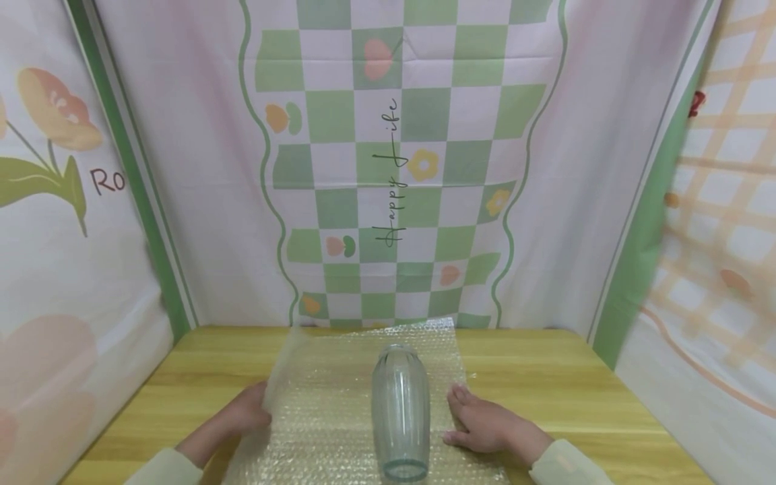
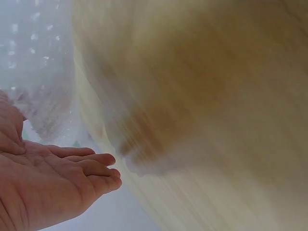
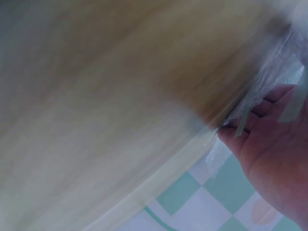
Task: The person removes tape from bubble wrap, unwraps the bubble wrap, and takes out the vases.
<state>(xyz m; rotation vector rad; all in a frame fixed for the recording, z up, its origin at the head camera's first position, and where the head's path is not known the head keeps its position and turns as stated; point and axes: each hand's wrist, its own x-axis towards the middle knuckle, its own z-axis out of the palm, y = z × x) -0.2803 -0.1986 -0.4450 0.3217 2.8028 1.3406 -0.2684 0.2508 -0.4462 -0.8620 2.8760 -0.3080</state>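
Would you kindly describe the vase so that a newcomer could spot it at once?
On the wood-grain table lies a sheet of bubble wrap. On it, between the left hand and right hand, lies the ribbed vase, the only glass thing there, tinted pale green.

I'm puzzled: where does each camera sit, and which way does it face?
Head: on the head, facing forward and down at glass vase on bubble wrap; left hand, right hand show.
Left wrist: on that wrist, facing the wooden table; left palm shows.
Right wrist: likewise; right palm shows.
Wrist views share table and wrap.
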